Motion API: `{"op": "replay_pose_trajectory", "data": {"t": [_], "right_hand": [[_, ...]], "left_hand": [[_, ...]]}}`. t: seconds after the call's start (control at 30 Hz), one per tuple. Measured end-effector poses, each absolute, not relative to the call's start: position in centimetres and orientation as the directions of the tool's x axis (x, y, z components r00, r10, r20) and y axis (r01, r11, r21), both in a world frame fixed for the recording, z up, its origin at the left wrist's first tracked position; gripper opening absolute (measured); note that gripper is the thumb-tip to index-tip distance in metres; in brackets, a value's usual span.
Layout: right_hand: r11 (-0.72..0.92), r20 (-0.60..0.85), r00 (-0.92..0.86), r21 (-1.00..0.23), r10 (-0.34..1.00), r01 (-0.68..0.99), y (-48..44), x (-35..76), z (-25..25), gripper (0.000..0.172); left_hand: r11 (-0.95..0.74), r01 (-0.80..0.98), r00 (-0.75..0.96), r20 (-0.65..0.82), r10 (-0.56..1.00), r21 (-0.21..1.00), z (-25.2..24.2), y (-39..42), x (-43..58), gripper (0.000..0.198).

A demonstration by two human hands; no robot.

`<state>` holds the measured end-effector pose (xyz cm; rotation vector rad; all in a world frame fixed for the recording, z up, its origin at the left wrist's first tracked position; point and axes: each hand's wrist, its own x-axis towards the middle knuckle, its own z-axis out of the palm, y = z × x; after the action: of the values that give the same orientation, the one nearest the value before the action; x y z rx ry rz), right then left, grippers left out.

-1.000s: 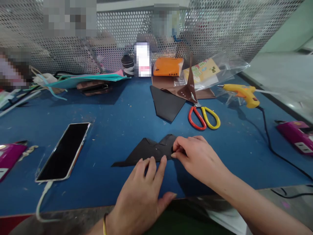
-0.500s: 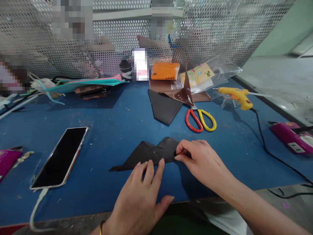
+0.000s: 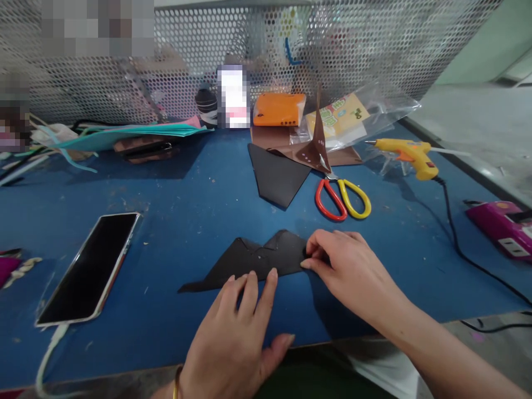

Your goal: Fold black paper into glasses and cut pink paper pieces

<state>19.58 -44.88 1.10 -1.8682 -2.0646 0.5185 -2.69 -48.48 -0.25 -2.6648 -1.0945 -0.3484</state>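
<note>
A folded piece of black paper (image 3: 253, 260) lies on the blue table (image 3: 199, 221), low and long with a thin point toward the left. My left hand (image 3: 236, 338) lies flat with its fingers stretched out, the fingertips pressing the paper's near edge. My right hand (image 3: 349, 271) has its fingers curled and pinches the paper's right end. A second black sheet (image 3: 276, 174) lies further back, partly under brown paper (image 3: 318, 147).
Red-and-yellow scissors (image 3: 343, 197) lie behind my right hand. A yellow glue gun (image 3: 411, 155) with a black cord is at the right, a pink device (image 3: 501, 227) beyond it. A phone (image 3: 89, 266) on a white cable lies left. A perforated metal screen closes the back.
My hands and the black paper have hardly moved. My right hand's pinch sits slightly further right along the paper's end. The camera view has shifted a little.
</note>
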Motion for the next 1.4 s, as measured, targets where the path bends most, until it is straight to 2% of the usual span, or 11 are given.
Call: {"op": "replay_pose_trajectory", "data": {"t": [0.17,0.33,0.7,0.77,0.83,0.93,1.03,1.13,1.23,1.4], "right_hand": [[0.092,-0.002,-0.103,-0.438,0.995,0.894,-44.7,19.8,1.0,0.025],[0.115,0.088,-0.084,-0.454,0.993,0.883,-45.6,20.7,0.2,0.017],[0.105,0.090,-0.067,-0.543,0.994,0.833,-45.9,21.9,-0.3,0.012],[0.126,0.122,-0.073,-0.522,0.990,0.844,-46.2,22.1,-0.4,0.011],[0.206,0.205,-0.125,-0.443,0.971,0.873,-46.6,22.1,-0.4,0.012],[0.403,0.355,-0.299,-0.268,0.886,0.875,-47.1,22.0,-0.2,0.022],[0.546,0.404,-0.464,-0.113,0.788,0.830,-47.5,22.1,0.0,0.028],[0.617,0.370,-0.591,0.058,0.717,0.785,-47.5,22.1,0.4,0.031],[0.657,0.264,-0.703,0.248,0.661,0.711,-47.4,21.6,1.2,0.031],[0.674,0.146,-0.765,0.390,0.627,0.627,-46.7,20.4,2.0,0.028]], "left_hand": [[-0.688,0.713,0.692,0.289,0.661,-0.136,-0.4,-48.6,-2.7,0.058],[-0.687,0.718,0.689,0.253,0.679,-0.109,-0.2,-48.7,-2.6,0.062],[-0.679,0.730,0.674,0.249,0.695,-0.080,-0.1,-49.1,-2.5,0.068],[-0.677,0.733,0.670,0.246,0.700,-0.070,0.0,-49.2,-2.4,0.068],[-0.673,0.736,0.668,0.236,0.706,-0.068,0.1,-49.1,-2.3,0.067],[-0.668,0.740,0.666,0.216,0.714,-0.076,0.2,-48.9,-2.3,0.062],[-0.666,0.740,0.670,0.189,0.718,-0.094,0.4,-48.7,-2.2,0.056],[-0.668,0.730,0.683,0.164,0.711,-0.143,0.7,-48.5,-2.1,0.050],[-0.670,0.713,0.700,0.162,0.696,-0.205,0.9,-48.4,-2.2,0.044],[-0.674,0.687,0.722,0.157,0.674,-0.269,0.9,-48.0,-2.6,0.049]]}}
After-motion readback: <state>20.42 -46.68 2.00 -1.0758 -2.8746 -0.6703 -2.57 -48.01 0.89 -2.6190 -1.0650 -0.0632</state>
